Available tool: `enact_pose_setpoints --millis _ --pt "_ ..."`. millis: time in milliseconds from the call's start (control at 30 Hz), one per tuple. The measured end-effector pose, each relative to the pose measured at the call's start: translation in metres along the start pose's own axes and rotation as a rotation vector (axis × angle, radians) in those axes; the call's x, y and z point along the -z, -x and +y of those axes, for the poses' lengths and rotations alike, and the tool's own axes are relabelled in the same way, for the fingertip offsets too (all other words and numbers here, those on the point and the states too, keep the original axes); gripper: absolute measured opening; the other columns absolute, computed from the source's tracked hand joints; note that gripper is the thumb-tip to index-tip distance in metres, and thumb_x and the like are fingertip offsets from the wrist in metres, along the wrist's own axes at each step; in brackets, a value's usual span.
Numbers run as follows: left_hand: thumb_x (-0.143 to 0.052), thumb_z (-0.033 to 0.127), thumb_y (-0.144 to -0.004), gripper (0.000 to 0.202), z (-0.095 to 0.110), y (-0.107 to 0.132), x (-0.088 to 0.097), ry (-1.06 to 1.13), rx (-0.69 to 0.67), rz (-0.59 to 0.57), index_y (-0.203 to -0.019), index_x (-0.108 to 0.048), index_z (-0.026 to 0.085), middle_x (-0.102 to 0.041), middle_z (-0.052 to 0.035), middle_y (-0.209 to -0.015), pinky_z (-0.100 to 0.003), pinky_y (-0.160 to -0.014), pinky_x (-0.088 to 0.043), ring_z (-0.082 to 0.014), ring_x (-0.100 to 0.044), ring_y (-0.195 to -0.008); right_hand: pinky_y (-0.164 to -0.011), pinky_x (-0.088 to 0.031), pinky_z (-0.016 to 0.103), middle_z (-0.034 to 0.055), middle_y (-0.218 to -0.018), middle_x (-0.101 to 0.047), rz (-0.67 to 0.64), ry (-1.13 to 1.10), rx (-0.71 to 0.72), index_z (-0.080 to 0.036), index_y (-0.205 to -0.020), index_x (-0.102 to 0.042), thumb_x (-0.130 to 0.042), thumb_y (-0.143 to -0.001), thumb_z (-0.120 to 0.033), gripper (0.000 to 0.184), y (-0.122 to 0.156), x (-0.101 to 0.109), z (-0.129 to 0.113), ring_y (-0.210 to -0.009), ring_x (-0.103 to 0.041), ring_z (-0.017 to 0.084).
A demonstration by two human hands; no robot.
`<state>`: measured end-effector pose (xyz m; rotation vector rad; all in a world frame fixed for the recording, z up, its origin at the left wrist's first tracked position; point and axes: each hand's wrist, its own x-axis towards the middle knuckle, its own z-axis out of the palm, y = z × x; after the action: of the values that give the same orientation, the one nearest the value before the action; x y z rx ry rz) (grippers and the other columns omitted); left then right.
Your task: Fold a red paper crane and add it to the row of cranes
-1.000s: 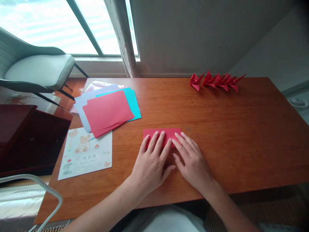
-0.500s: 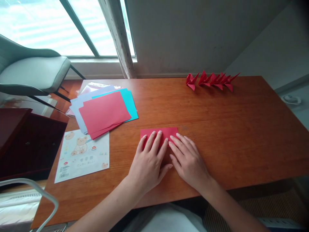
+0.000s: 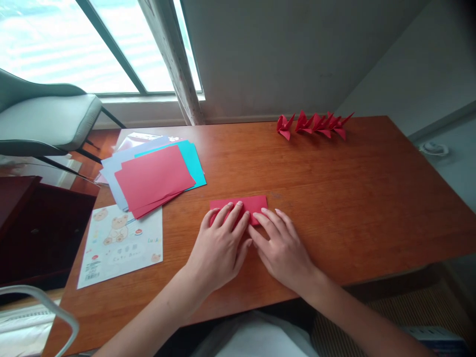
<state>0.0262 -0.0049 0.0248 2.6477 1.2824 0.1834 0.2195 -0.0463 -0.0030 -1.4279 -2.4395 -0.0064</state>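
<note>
A red rectangle of folded paper (image 3: 255,202) lies flat on the wooden table in front of me. My left hand (image 3: 219,243) rests on it palm down, its fingers spread over the left and middle part and hiding much of the near edge. Over the right part, my right hand (image 3: 280,243) touches the near edge with its fingertips, fingers stretched out. Both hands press from above rather than grip. The fingers of the two hands nearly meet at the middle of the paper's near edge.
Red sheets (image 3: 154,176), blue sheets (image 3: 201,173) and pale lilac sheets (image 3: 111,171) overlap at the left. Below them lies a white bear-printed sheet (image 3: 122,248). Several red paper cranes (image 3: 316,124) stand in a row at the back. A chair (image 3: 52,114) is by the window.
The camera view has shifted slightly, so everything appears a little further left. My right fingers have moved slightly along the paper's near edge, and my left thumb is drawn in closer to its fingers.
</note>
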Motion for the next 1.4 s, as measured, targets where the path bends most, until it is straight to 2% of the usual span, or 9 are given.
enact_pose_setpoints --millis 100,233,500,633,767,833,1100,1267,1400 --pt "-0.044 0.028 -0.098 0.047 -0.002 -0.001 0.0 0.0 -0.007 0.001 -0.142 -0.056 0.019 -0.048 -0.0113 -0.156 -0.052 -0.111 -0.037 -0.033 -0.046 -0.14 -0.117 -0.037 0.055 0.0139 -0.136 -0.061 -0.017 0.023 -0.008 -0.021 -0.135 -0.062 -0.054 -0.096 -0.018 0.041 -0.006 0.0 -0.004 -0.133 -0.049 0.032" --pt "-0.045 0.027 -0.098 0.047 -0.002 0.0 -0.004 -0.04 -0.018 0.019 -0.142 -0.056 0.018 -0.048 -0.0124 -0.156 -0.051 -0.111 -0.037 -0.0335 -0.046 -0.141 -0.118 -0.035 0.056 0.0114 -0.135 -0.062 -0.039 0.071 -0.014 -0.022 -0.136 -0.061 -0.053 -0.096 -0.019 0.041 -0.006 0.001 -0.005 -0.131 -0.05 0.032" --pt "-0.042 0.025 -0.1 0.044 0.0 -0.001 -0.007 -0.105 -0.029 0.036 -0.141 -0.056 0.019 -0.05 -0.0123 -0.155 -0.052 -0.109 -0.038 -0.0333 -0.048 -0.139 -0.113 -0.038 0.061 0.0137 -0.14 -0.063 -0.105 0.231 -0.082 -0.015 -0.138 -0.061 -0.054 -0.092 -0.007 0.047 0.031 0.027 0.021 -0.128 -0.052 0.036" --pt "-0.041 0.025 -0.101 0.041 0.001 -0.002 -0.007 -0.104 -0.021 0.044 -0.139 -0.057 0.019 -0.051 -0.0123 -0.153 -0.052 -0.108 -0.039 -0.0332 -0.049 -0.139 -0.113 -0.04 0.059 0.0139 -0.142 -0.062 -0.085 0.226 -0.091 -0.013 -0.134 -0.063 -0.051 -0.092 -0.005 0.045 0.032 0.034 0.024 -0.129 -0.053 0.035" --pt "-0.043 0.025 -0.101 0.037 0.004 -0.005 -0.005 -0.084 0.013 0.069 -0.133 -0.061 0.021 -0.056 -0.0108 -0.149 -0.051 -0.106 -0.041 -0.0323 -0.052 -0.135 -0.114 -0.043 0.05 0.0113 -0.142 -0.062 0.006 0.093 -0.005 -0.013 -0.137 -0.061 -0.045 -0.095 -0.007 0.045 0.017 0.021 0.011 -0.131 -0.052 0.029" --pt "-0.044 0.025 -0.101 0.034 0.007 -0.008 -0.004 -0.077 0.037 0.075 -0.129 -0.062 0.022 -0.059 -0.01 -0.146 -0.051 -0.104 -0.043 -0.0316 -0.054 -0.132 -0.112 -0.045 0.047 0.0113 -0.142 -0.062 0.0 0.07 0.024 -0.011 -0.137 -0.061 -0.043 -0.095 -0.006 0.047 0.012 0.012 0.004 -0.131 -0.053 0.028" --pt "-0.051 0.024 -0.096 0.02 0.025 -0.021 -0.008 -0.164 0.138 0.087 -0.109 -0.066 0.021 -0.064 -0.0126 -0.13 -0.048 -0.095 -0.049 -0.0344 -0.056 -0.12 -0.109 -0.044 0.048 0.0107 -0.142 -0.062 0.013 0.085 0.013 -0.011 -0.13 -0.067 -0.042 -0.095 -0.004 0.043 0.014 0.002 -0.003 -0.127 -0.055 0.029" --pt "-0.053 0.02 -0.094 0.02 0.026 -0.021 -0.009 -0.161 0.152 0.094 -0.11 -0.065 0.021 -0.064 -0.0114 -0.131 -0.046 -0.096 -0.049 -0.033 -0.056 -0.122 -0.109 -0.042 0.049 0.01 -0.145 -0.06 0.007 0.077 0.008 -0.01 -0.136 -0.062 -0.041 -0.095 -0.003 0.046 0.016 0.002 -0.002 -0.128 -0.055 0.029" --pt "-0.05 0.012 -0.092 0.037 0.01 -0.012 -0.006 -0.087 0.094 0.033 -0.125 -0.062 0.023 -0.061 -0.0074 -0.142 -0.045 -0.102 -0.047 -0.0286 -0.054 -0.129 -0.111 -0.041 0.05 0.009 -0.146 -0.059 -0.006 0.056 0.004 -0.012 -0.14 -0.059 -0.043 -0.095 -0.004 0.048 0.017 0.002 0.001 -0.129 -0.054 0.028"
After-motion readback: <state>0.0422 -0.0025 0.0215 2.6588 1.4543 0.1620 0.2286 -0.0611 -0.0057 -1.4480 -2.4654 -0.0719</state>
